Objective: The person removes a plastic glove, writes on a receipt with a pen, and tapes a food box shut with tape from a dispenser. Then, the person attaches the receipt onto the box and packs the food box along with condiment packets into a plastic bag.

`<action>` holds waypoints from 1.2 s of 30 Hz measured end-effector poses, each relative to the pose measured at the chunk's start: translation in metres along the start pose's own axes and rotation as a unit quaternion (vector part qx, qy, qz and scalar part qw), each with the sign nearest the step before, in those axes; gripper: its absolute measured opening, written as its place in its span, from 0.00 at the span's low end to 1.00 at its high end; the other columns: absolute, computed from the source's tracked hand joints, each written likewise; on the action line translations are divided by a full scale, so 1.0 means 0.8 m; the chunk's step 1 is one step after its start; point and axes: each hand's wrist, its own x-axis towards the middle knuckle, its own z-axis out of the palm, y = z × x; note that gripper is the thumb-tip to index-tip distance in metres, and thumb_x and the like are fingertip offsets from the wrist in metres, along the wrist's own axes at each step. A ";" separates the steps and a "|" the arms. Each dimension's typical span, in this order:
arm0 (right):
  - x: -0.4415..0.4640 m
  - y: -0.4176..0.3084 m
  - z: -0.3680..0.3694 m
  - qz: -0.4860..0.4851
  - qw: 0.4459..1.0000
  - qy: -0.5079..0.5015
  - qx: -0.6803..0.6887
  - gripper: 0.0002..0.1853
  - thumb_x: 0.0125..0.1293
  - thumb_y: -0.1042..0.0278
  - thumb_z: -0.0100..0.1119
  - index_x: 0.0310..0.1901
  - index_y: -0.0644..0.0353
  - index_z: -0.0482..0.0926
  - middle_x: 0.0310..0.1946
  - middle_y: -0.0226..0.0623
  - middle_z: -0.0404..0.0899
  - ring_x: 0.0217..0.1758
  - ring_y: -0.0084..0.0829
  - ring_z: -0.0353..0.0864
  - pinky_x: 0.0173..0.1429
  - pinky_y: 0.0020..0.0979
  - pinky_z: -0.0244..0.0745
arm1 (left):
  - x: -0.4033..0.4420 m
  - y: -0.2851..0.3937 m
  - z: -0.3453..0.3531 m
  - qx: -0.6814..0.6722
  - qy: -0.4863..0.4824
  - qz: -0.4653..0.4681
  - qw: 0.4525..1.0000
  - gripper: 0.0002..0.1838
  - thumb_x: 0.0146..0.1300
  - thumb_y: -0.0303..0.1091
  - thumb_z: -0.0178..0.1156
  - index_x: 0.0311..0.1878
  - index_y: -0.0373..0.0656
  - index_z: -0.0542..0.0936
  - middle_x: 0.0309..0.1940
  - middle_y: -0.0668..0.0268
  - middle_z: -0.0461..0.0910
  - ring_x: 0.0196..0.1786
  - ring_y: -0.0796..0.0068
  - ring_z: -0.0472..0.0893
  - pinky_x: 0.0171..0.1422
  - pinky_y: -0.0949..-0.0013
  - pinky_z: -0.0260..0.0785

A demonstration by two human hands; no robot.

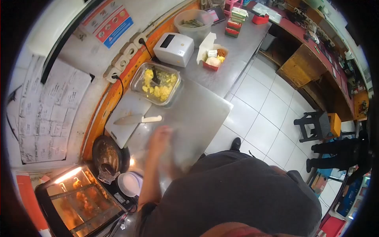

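One left hand, mine, blurred by motion, over the steel worktop; whether its fingers are loose or closed I cannot tell. One right hand, mine, not showing; its grip likewise unknown. One white bowl, to my left. One pan, dark, stained inside, near the bowl. One knife, pale-handled, just beyond my left hand, blade over one white cutting board. One glass dish, past the knife, holding lumps of yellow egg and one dark utensil. One white printer, behind the dish. One food box, red and white, lid raised; inside, rice, yellow pieces, a reddish portion, a small white packet. One translucent tub, green contents. One stool, dark, well apart.

Progress, as I judge it: filling the food box looks well along, several portions being in place; its lid is not yet closed, and egg remains in the dish.
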 end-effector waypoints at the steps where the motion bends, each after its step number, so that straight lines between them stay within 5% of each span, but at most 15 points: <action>1: 0.002 0.027 0.005 0.003 1.000 -0.003 0.018 0.38 0.58 0.70 0.63 0.73 0.44 0.67 0.60 0.58 0.80 0.63 0.55 0.81 0.62 0.46 0.80 | 0.004 0.058 0.057 -0.058 -0.074 -0.041 0.995 0.21 0.76 0.50 0.59 0.56 0.41 0.83 0.47 0.60 0.86 0.50 0.68 0.84 0.58 0.63 0.75; 3: 0.003 0.073 0.001 -0.001 0.999 -0.001 0.050 0.35 0.59 0.67 0.63 0.71 0.46 0.69 0.59 0.57 0.81 0.63 0.54 0.81 0.63 0.46 0.80 | 0.021 0.074 0.193 -0.173 -0.257 0.000 0.951 0.19 0.75 0.46 0.64 0.60 0.45 0.82 0.44 0.68 0.85 0.47 0.73 0.82 0.54 0.67 0.75; 6: 0.021 0.132 -0.018 -0.017 0.995 0.007 0.096 0.31 0.60 0.64 0.64 0.67 0.49 0.73 0.59 0.57 0.81 0.62 0.54 0.82 0.63 0.46 0.79 | 0.036 0.188 0.307 -0.092 -0.431 0.079 0.894 0.24 0.75 0.52 0.62 0.61 0.43 0.83 0.41 0.65 0.84 0.47 0.74 0.81 0.58 0.67 0.73; 8: 0.035 0.165 -0.045 -0.035 0.992 0.013 0.121 0.28 0.61 0.61 0.64 0.65 0.51 0.75 0.58 0.57 0.82 0.62 0.54 0.82 0.63 0.46 0.79 | 0.064 0.196 0.390 -0.084 -0.552 -0.042 0.829 0.26 0.75 0.56 0.60 0.54 0.39 0.86 0.40 0.63 0.85 0.48 0.71 0.82 0.58 0.67 0.73; 12: 0.069 0.199 -0.112 -0.087 0.985 0.029 0.145 0.24 0.63 0.56 0.65 0.60 0.55 0.80 0.57 0.56 0.83 0.62 0.54 0.82 0.63 0.47 0.78 | 0.151 0.257 0.448 0.178 -0.592 -0.006 0.786 0.28 0.73 0.59 0.61 0.47 0.37 0.87 0.41 0.61 0.87 0.43 0.70 0.83 0.52 0.64 0.75; 14: 0.084 0.203 -0.160 -0.141 0.980 0.064 0.123 0.24 0.64 0.53 0.65 0.58 0.57 0.82 0.57 0.55 0.83 0.62 0.54 0.82 0.63 0.47 0.78 | 0.196 0.298 0.449 0.174 -0.551 -0.013 0.816 0.28 0.72 0.59 0.62 0.46 0.37 0.87 0.39 0.59 0.87 0.42 0.68 0.83 0.51 0.63 0.75; 16: 0.089 0.193 -0.221 -0.172 0.968 0.142 0.114 0.23 0.65 0.51 0.65 0.55 0.59 0.85 0.56 0.55 0.84 0.62 0.53 0.82 0.63 0.47 0.78 | 0.274 0.247 0.494 0.122 -0.422 0.026 0.898 0.28 0.71 0.59 0.63 0.48 0.38 0.87 0.41 0.57 0.87 0.43 0.66 0.84 0.53 0.60 0.75; 18: 0.074 0.172 -0.296 -0.117 0.951 0.257 0.128 0.23 0.67 0.54 0.64 0.57 0.59 0.83 0.51 0.54 0.86 0.59 0.55 0.84 0.63 0.48 0.78 | 0.334 0.295 0.478 0.123 -0.261 0.014 0.957 0.25 0.72 0.56 0.62 0.52 0.40 0.86 0.45 0.58 0.88 0.50 0.64 0.85 0.58 0.58 0.75; 19: 0.155 0.186 -0.298 -0.167 0.842 0.449 0.246 0.24 0.66 0.57 0.65 0.61 0.56 0.80 0.47 0.53 0.86 0.55 0.55 0.85 0.60 0.47 0.78 | 0.375 0.297 0.471 0.160 -0.235 0.021 0.959 0.24 0.72 0.55 0.62 0.53 0.41 0.85 0.46 0.57 0.88 0.52 0.62 0.85 0.60 0.56 0.75; 20: 0.123 0.162 -0.364 -0.099 0.859 0.396 0.310 0.24 0.68 0.62 0.64 0.65 0.53 0.77 0.48 0.52 0.86 0.53 0.54 0.84 0.57 0.47 0.80 | 0.412 0.292 0.461 0.144 -0.203 0.010 0.968 0.26 0.72 0.57 0.61 0.54 0.42 0.84 0.48 0.54 0.88 0.54 0.59 0.86 0.60 0.54 0.75; 21: 0.152 0.160 -0.396 -0.200 0.804 0.501 0.249 0.25 0.68 0.66 0.63 0.67 0.52 0.76 0.43 0.47 0.87 0.47 0.48 0.88 0.52 0.44 0.81 | 0.443 0.307 0.444 0.183 -0.151 -0.032 0.971 0.27 0.70 0.59 0.61 0.53 0.42 0.85 0.50 0.52 0.87 0.55 0.53 0.86 0.59 0.54 0.75; 22: 0.158 0.141 -0.441 -0.146 0.845 0.450 0.250 0.25 0.69 0.66 0.65 0.67 0.51 0.76 0.43 0.46 0.88 0.45 0.46 0.88 0.51 0.44 0.81 | 0.471 0.337 0.429 0.243 -0.119 -0.093 0.958 0.30 0.68 0.62 0.61 0.56 0.44 0.84 0.51 0.51 0.87 0.57 0.49 0.85 0.60 0.52 0.75; 26: 0.169 0.060 -0.562 -0.189 0.859 0.378 0.289 0.23 0.72 0.63 0.64 0.67 0.50 0.77 0.44 0.44 0.88 0.40 0.38 0.88 0.49 0.40 0.82 | 0.586 0.307 0.427 0.323 0.047 -0.079 0.942 0.29 0.65 0.64 0.62 0.56 0.49 0.82 0.49 0.57 0.88 0.53 0.52 0.87 0.55 0.51 0.78; 33: 0.165 0.002 -0.671 -0.201 0.859 0.312 0.353 0.23 0.73 0.63 0.64 0.67 0.53 0.78 0.42 0.39 0.88 0.37 0.30 0.86 0.45 0.34 0.81 | 0.670 0.241 0.427 0.442 -0.025 -0.064 0.895 0.21 0.62 0.53 0.65 0.45 0.44 0.85 0.39 0.55 0.88 0.46 0.52 0.88 0.49 0.50 0.79; 36: 0.182 -0.011 -0.710 -0.214 0.830 0.303 0.416 0.22 0.75 0.58 0.62 0.66 0.56 0.78 0.45 0.38 0.87 0.42 0.27 0.85 0.46 0.33 0.80 | 0.662 0.335 0.409 0.427 -0.016 0.024 0.904 0.15 0.63 0.44 0.64 0.45 0.45 0.87 0.33 0.57 0.86 0.39 0.54 0.88 0.42 0.53 0.78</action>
